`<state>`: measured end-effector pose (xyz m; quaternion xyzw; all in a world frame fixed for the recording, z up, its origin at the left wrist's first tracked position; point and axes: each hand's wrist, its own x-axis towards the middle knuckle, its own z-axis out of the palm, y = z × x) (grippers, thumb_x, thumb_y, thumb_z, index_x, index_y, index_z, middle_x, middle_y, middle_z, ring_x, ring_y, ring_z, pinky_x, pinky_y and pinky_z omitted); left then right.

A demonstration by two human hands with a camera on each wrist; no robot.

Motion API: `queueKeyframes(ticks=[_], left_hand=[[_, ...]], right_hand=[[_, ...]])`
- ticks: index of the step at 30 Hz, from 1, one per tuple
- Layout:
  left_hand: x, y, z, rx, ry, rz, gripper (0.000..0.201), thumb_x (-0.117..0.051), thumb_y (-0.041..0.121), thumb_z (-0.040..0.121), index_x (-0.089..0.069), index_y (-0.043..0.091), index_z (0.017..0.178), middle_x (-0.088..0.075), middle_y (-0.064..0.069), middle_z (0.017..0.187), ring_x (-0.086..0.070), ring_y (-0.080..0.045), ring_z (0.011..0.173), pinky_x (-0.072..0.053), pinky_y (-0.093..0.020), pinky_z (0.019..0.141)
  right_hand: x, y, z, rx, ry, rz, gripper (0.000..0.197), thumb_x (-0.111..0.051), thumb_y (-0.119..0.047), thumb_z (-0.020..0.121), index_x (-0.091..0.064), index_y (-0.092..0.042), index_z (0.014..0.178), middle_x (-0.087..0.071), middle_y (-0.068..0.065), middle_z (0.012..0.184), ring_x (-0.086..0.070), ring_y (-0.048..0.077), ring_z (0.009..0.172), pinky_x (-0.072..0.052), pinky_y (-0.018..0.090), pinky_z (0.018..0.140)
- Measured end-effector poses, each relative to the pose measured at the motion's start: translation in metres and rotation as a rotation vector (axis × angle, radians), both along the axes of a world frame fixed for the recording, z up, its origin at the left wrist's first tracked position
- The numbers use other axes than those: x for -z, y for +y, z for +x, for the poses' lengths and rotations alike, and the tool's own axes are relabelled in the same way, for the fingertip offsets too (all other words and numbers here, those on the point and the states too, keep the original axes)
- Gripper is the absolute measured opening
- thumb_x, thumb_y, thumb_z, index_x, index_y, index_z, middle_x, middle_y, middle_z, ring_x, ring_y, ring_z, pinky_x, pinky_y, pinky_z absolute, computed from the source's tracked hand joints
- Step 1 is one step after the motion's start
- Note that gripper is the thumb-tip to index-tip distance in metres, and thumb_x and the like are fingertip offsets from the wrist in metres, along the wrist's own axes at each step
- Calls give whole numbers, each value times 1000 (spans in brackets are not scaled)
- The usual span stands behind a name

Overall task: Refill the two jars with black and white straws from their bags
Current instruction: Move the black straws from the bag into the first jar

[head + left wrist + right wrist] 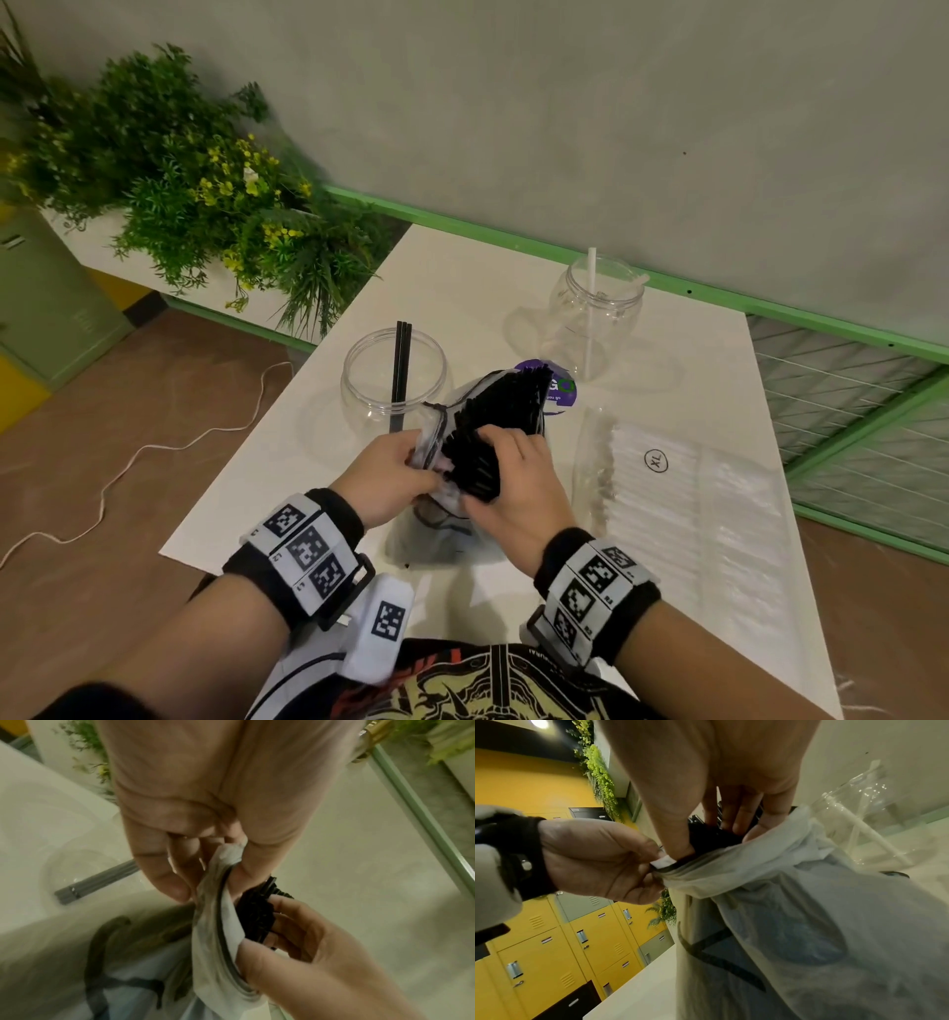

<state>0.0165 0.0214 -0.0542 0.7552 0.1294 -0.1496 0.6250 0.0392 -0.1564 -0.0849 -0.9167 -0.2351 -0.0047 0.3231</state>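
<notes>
Black straws (495,411): bristling out of their bag (447,519).
Left hand (382,475): I'm pinching the bag's rim.
Right hand (516,480): I'm gripping the bundle.
Tabletop (462,288): white, carrying two clear jars.

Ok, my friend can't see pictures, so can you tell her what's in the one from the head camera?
Two hands work at a bag of black straws on a white table: the left hand pinches the bag's rim, the right hand grips the bundle. Behind stand two clear jars, one holding a few black straws, the other white ones; a bag of white straws lies right.
</notes>
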Motion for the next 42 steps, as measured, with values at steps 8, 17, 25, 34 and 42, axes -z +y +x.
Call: queueKeyframes(ticks=[8, 17, 25, 34, 42], left_hand=[[2, -1, -2, -16, 11, -31, 11, -66, 11, 86, -68, 1, 90, -66, -30, 96, -62, -24, 84, -50, -40, 80], [3, -6, 1, -52, 53, -180, 13, -56, 17, 95, -66, 12, 102, -71, -4, 103, -66, -13, 99, -54, -39, 89], [7, -9, 4, -59, 49, -192, 14, -48, 19, 99, -62, 17, 97, -66, -3, 110, -60, -14, 106, -50, -36, 85], [5, -14, 6, -34, 35, -176, 15, -46, 19, 100, -60, 15, 104, -67, -4, 111, -60, -15, 107, -49, -32, 86], [9, -18, 7, -79, 7, -198, 16, -46, 16, 99, -62, 17, 96, -65, -4, 106, -60, -18, 104, -48, -34, 90]], right_hand=[[1, 6, 11, 48, -6, -18, 40, -70, -40, 73, -58, -18, 104, -60, -5, 96, -39, 15, 96, -43, 28, 77], [2, 1, 9, 106, 79, 172, 20, -70, -24, 78, -62, -18, 96, -45, -24, 77, -46, 15, 91, -44, 28, 76], [-2, -5, 19, 78, 182, 214, 14, -63, -32, 80, -53, -22, 81, -55, -3, 77, -47, 16, 84, -36, 26, 67], [2, -5, 24, 135, 182, 125, 31, -65, -25, 76, -40, -27, 93, -55, 4, 88, -50, 18, 80, -36, 23, 61], [-18, -19, 24, 220, 77, 297, 47, -63, -17, 81, -42, -22, 122, -64, -5, 97, -63, 17, 83, -52, 33, 74]])
